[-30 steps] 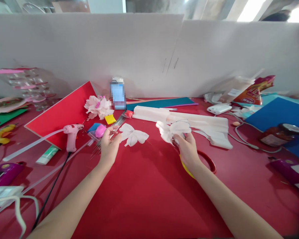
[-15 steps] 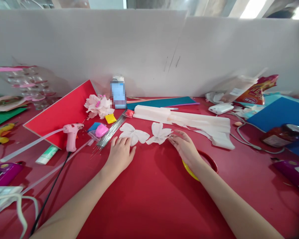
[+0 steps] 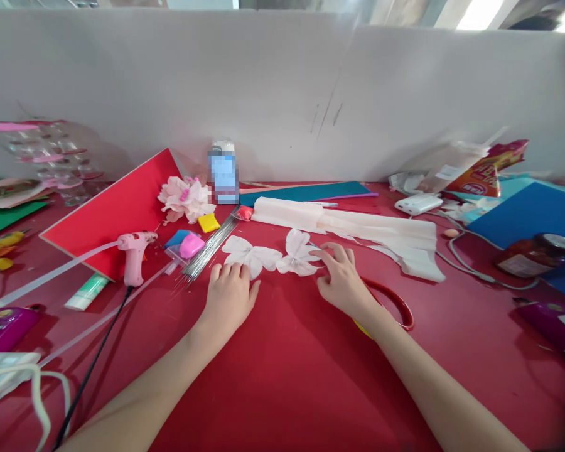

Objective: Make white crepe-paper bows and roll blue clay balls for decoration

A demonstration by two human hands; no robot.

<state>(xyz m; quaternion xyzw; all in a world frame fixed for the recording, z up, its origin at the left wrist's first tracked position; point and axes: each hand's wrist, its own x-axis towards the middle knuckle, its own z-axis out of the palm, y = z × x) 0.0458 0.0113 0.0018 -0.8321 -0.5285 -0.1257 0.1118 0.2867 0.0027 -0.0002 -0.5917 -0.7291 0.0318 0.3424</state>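
Observation:
Two white paper flowers lie side by side on the red table. My left hand (image 3: 230, 295) rests palm down, fingers loosely extended, at the lower edge of the left paper flower (image 3: 252, 254). Beside the right paper flower (image 3: 296, 254), my right hand (image 3: 343, 279) has its fingers bent and apart, the fingertips at the flower's right petal. Whether they touch it I cannot tell. Under my right wrist lies a red and yellow loop-shaped thing (image 3: 395, 301), partly hidden by the arm.
Thin wires (image 3: 211, 251), packets of clay (image 3: 191, 245) and a pink glue gun (image 3: 134, 254) lie left. A pale pink flower (image 3: 186, 198) stands near a phone (image 3: 223, 176). Behind the flowers stretches white crepe paper (image 3: 381, 232). A jar (image 3: 532, 254) and cable (image 3: 466, 267) are right.
My right hand has shifted slightly left, its fingers now more bent and spread. The right flower's petals sit a little differently. My left hand has hardly moved.

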